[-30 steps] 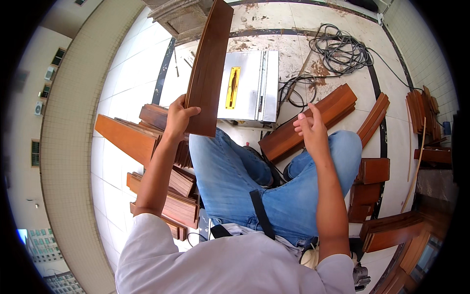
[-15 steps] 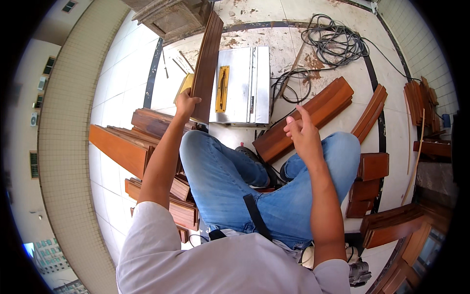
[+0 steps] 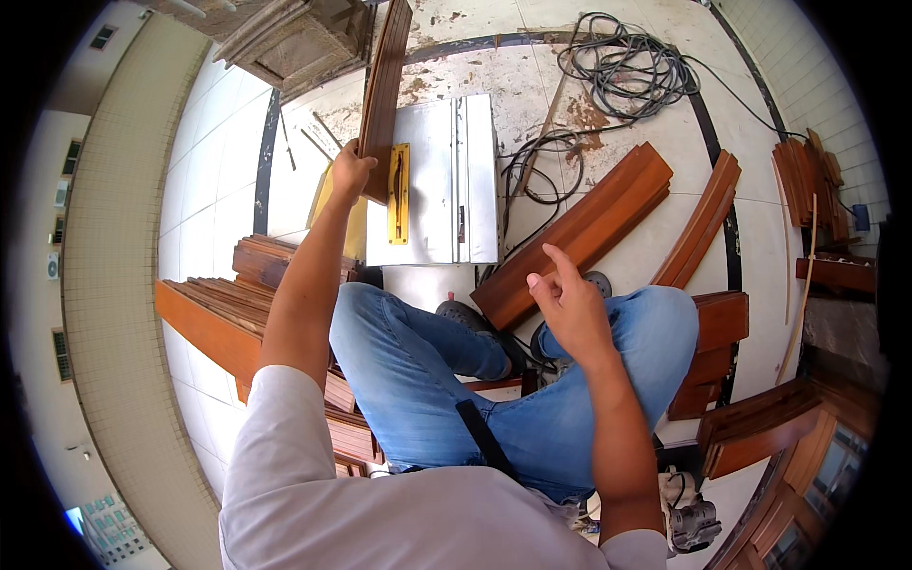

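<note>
Left hand (image 3: 351, 173): fingers closed firmly around the near end of 1 long brown board (image 3: 388, 85), thumb against the wood. Board location: over the left side of the metal saw table (image 3: 432, 190) as viewed, left of the yellow plate (image 3: 404, 195), far end pointing away. Contact with the tabletop: cannot tell. Right hand (image 3: 573, 306): raised, forefinger extended, thumb apart, other fingers loosely curled, nothing visible in the grasp.

Handling, as judged: with a 1-handed hold near the end, likely heavy and prone to twist. Best to grip firmly, support the length with the right hand too, and avoid knocking the tabletop. Advisable to leave ample room between fingers and yellow plate. Any blade motion there: cannot tell.

Counts, left to right: 1 large stack of brown boards (image 3: 209, 323), too overlapped to count by piece; 1 yellow panel (image 3: 353, 228), just left of the saw table; 1 saw table; 1 yellow plate; 1 thick pile of boards (image 3: 579, 228) beyond the right hand, at least 2 pieces; 1 coil of black cord (image 3: 622, 76); 1 group of slim strips (image 3: 701, 214), at least 2; 1 group of short blocks (image 3: 720, 318), at least 2; 1 bundle of wood (image 3: 796, 180) at far right, count unclear.
</note>
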{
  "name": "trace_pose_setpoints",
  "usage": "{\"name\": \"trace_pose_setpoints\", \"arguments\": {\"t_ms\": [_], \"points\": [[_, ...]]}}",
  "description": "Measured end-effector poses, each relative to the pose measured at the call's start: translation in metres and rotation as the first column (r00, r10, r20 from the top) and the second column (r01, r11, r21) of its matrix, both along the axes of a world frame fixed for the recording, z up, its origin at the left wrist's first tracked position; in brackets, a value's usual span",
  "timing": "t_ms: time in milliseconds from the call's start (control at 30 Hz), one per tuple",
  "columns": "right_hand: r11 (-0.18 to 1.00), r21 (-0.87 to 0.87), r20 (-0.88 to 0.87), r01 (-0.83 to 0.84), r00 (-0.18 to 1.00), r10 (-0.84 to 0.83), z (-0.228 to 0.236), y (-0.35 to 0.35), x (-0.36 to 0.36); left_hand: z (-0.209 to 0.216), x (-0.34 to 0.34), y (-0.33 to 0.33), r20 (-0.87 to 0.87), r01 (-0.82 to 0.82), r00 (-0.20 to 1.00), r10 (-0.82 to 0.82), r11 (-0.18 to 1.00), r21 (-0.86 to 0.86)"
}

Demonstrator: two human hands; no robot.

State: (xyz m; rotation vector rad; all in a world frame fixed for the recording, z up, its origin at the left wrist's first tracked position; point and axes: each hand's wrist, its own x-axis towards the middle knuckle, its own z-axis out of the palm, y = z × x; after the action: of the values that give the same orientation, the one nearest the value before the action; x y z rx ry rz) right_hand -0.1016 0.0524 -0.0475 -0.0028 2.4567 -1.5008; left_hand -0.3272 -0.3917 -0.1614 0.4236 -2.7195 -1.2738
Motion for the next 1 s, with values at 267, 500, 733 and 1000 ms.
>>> {"name": "trace_pose_setpoints", "arguments": {"t_ms": [267, 500, 733, 1000], "points": [[0.999, 0.041, -0.019, 0.008, 1.000, -0.008, -0.010, 0.002, -0.006, -0.009, -0.036, 0.018, -0.029, -0.032, 0.999, 0.033, 0.999, 0.028], [0.998, 0.057, -0.048, 0.018, 0.999, -0.015, -0.013, 0.003, -0.005, -0.002, -0.021, 0.025, 0.019, -0.041, 0.999, 0.039, 0.995, 0.094], [0.996, 0.087, -0.047, 0.035, 0.998, -0.031, -0.011, 0.002, -0.002, 0.010, 0.001, 0.043, 0.005, -0.013, 1.000, 0.013, 1.000, -0.019], [0.995, 0.102, -0.129, -0.011, 0.991, 0.024, -0.009, -0.008, 0.005, -0.002, 0.052, 0.020, -0.004, -0.002, 1.000, 0.002, 0.998, 0.057]]}}
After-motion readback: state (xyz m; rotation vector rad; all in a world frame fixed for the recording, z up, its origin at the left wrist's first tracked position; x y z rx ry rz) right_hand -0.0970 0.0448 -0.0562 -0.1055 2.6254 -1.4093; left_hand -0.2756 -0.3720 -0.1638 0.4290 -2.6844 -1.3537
